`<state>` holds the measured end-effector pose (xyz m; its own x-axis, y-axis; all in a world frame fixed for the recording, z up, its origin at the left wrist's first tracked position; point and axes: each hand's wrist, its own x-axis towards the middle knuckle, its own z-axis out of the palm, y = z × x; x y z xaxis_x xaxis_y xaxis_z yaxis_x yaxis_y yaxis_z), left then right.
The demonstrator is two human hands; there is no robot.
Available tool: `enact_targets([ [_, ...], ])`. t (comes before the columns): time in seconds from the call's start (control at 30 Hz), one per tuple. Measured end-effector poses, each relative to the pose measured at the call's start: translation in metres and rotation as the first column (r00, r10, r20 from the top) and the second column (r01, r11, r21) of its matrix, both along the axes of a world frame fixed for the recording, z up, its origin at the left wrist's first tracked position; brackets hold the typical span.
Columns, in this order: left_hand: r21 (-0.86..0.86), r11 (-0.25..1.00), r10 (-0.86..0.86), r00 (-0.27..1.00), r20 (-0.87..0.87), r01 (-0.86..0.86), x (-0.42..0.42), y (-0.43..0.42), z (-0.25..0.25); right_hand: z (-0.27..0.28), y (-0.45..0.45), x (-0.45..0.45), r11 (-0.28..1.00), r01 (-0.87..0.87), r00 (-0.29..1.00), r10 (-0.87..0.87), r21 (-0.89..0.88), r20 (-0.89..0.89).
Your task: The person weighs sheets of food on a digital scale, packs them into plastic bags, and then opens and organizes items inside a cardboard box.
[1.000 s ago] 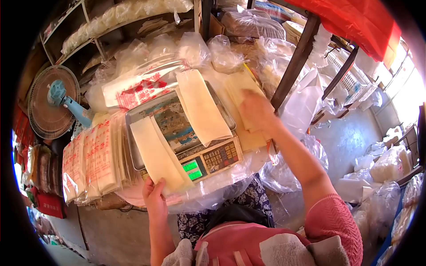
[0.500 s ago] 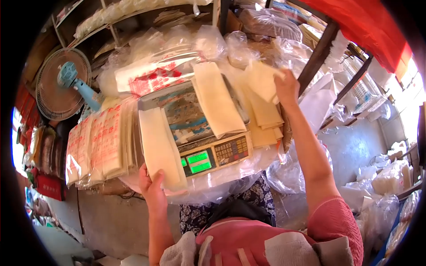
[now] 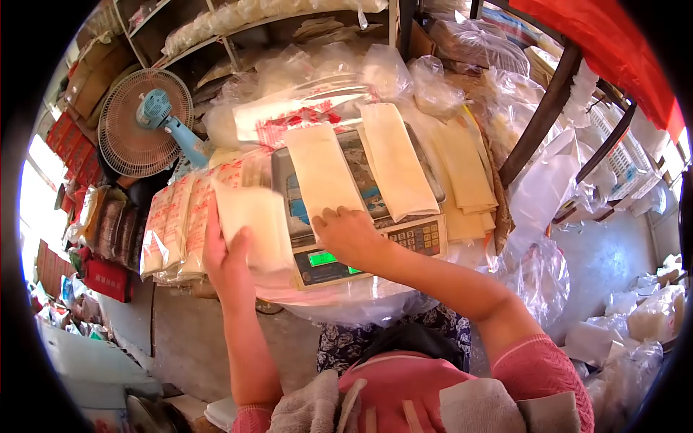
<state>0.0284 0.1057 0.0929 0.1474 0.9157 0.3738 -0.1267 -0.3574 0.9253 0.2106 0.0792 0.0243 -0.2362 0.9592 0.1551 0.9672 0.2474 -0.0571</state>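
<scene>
At the left of the scale, my left hand (image 3: 229,249) grips a folded stack of cream sheets (image 3: 254,220), held up off the pan. My right hand (image 3: 348,234) has its fingers closed at the lower end of a long cream strip (image 3: 323,169), which lies on the scale's metal pan (image 3: 354,155). Beside that strip, a second folded stack (image 3: 397,162) rests on the pan's right part. Below my right hand, the scale's green display (image 3: 322,258) is partly covered. More cream sheets (image 3: 465,169) lie to the right of the scale.
Packs with red print (image 3: 180,224) stand left of the scale, with a blue fan (image 3: 148,119) behind them. Clear bags (image 3: 386,72) are piled at the back. A dark post (image 3: 545,112) rises at the right, near a white crate (image 3: 621,151).
My right hand has come from the sheets at the right to the scale, where a strip now lies beside the other stack. My left hand has raised its stack and shifted left of the pan.
</scene>
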Motion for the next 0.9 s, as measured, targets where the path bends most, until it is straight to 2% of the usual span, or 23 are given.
enact_targets([
  [0.1,0.014,0.989,-0.147,0.966,0.212,0.148,0.021,0.033,0.021,0.003,-0.024,0.007,0.986,-0.047,0.990,0.067,0.157,-0.125],
  [0.2,0.044,0.970,-0.235,0.883,0.406,0.238,0.055,0.040,0.048,0.022,-0.051,0.014,0.985,-0.086,0.964,0.120,0.151,-0.236],
  [0.27,0.001,0.960,-0.244,0.838,0.487,0.279,0.069,0.049,0.038,0.025,-0.068,0.022,0.978,-0.102,0.931,0.159,0.185,-0.328],
  [0.33,-0.114,0.968,-0.146,0.866,0.477,0.226,0.085,0.047,-0.003,0.024,-0.085,0.032,0.981,-0.090,0.898,0.155,0.173,-0.411],
  [0.4,-0.323,0.888,-0.233,0.926,0.297,0.327,0.087,0.046,-0.051,0.020,-0.103,0.043,0.993,-0.066,0.870,0.108,0.103,-0.481],
  [0.47,-0.573,0.721,-0.249,0.917,0.311,0.390,0.085,0.047,-0.088,0.017,-0.117,0.053,0.995,-0.035,0.863,0.078,0.096,-0.499],
  [0.6,-0.525,0.757,-0.267,0.917,0.296,0.390,0.082,0.042,-0.077,0.014,-0.133,0.078,1.000,0.013,0.813,-0.003,0.012,-0.583],
  [0.7,-0.513,0.781,-0.272,0.934,0.232,0.355,0.084,0.046,-0.072,0.008,-0.137,0.098,0.995,0.086,0.767,-0.035,0.048,-0.641],
  [0.73,-0.525,0.771,-0.290,0.933,0.213,0.360,0.085,0.049,-0.074,0.011,-0.139,0.106,0.991,0.137,0.709,-0.103,-0.006,-0.698],
  [0.8,-0.502,0.767,-0.360,0.916,0.177,0.398,0.083,0.059,-0.084,0.016,-0.136,0.132,0.930,0.293,0.587,-0.358,-0.221,-0.726],
  [0.83,-0.511,0.772,-0.376,0.920,0.110,0.377,0.081,0.057,-0.079,0.016,-0.132,0.148,0.879,0.351,0.510,-0.468,-0.322,-0.722],
  [0.9,-0.430,0.860,-0.402,0.884,-0.239,0.275,0.077,0.056,-0.075,-0.011,-0.119,0.191,0.805,0.587,0.555,-0.474,-0.081,-0.683],
])
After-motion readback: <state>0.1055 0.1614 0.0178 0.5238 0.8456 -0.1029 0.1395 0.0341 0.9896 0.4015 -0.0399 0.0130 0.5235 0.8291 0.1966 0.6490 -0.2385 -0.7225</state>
